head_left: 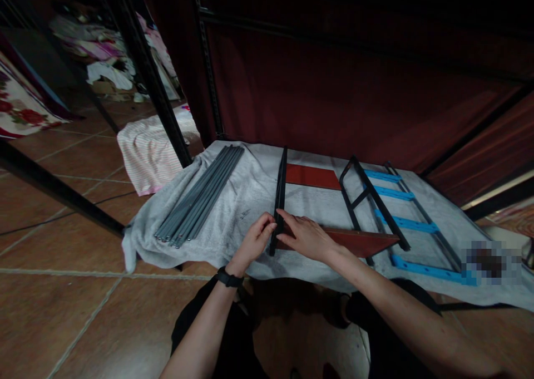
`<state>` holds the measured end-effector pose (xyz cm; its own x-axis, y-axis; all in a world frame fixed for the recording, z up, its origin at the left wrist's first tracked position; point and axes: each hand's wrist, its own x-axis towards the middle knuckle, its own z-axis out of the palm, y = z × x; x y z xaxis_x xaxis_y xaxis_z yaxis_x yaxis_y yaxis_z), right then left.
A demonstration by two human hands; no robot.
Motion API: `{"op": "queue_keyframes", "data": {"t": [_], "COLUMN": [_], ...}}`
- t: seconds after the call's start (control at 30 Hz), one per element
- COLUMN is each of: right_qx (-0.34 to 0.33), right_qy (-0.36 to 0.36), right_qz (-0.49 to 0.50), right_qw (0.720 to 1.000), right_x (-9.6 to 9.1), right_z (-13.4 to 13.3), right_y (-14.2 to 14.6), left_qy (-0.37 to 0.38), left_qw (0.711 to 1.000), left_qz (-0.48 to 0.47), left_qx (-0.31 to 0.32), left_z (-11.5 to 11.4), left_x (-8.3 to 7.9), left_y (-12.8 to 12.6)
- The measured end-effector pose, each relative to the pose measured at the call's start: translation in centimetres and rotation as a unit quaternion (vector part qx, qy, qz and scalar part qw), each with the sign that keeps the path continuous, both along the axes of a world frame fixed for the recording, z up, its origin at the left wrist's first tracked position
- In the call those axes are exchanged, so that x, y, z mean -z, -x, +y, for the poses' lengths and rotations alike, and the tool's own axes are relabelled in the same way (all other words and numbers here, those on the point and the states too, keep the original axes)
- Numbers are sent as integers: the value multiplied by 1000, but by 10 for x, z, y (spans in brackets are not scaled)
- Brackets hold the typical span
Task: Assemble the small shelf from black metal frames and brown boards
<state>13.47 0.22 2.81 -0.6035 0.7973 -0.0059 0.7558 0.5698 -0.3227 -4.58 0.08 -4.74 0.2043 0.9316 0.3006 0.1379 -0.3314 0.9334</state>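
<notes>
A small frame with black metal posts [281, 192] and reddish-brown boards [312, 177] lies on a grey cloth [254, 165]. At the near end of its left post is my left hand [255, 239], fingers curled and thumb and forefinger pinched against the post's side; anything between them is too small to make out. From the other side my right hand [311, 237] grips the same post, thumb and forefinger around its edge. The right hand partly covers the nearer brown board [362, 242]. A black end frame with a loop [367, 192] forms the right side.
A bundle of grey metal tubes [202, 195] lies left on the cloth. To the right is a black rack with blue crosspieces [411, 223]. A dark red curtain [334, 89] hangs behind. Black uprights [146, 73] and a striped cloth [146, 151] stand at the left.
</notes>
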Motion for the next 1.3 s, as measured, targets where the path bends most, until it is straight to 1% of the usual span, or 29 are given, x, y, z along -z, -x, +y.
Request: {"op": "queue_keyframes", "data": {"t": [0.13,0.27,0.43,0.73,0.9,1.1,1.3], "right_qx": [-1,-1,2,-2,-5,-2,-4], "right_qy": [-1,-9,-6,-2,-5,-1,-7], "right_qz": [-3,-7,-8,-5,-7,-9,-5], "right_qw": [1000,1000,1000,1000,1000,1000,1000], "right_x": [0,-1,0,0,0,0,1], "right_z": [0,0,0,1,0,0,1], "right_y": [0,0,0,0,0,-1,-2], "left_qy": [6,19,-14,-43,-48,-11,-9], "left_qw": [1000,1000,999,997,996,998,1000], "left_qz": [0,1,28,54,70,58,14], "left_qx": [-9,-15,-37,-23,-35,-35,-24], "left_z": [-1,-1,-2,-3,-5,-4,1], "left_x": [-3,-2,0,0,-3,-3,2], "left_y": [0,-2,-5,-2,-2,-4,-7]}}
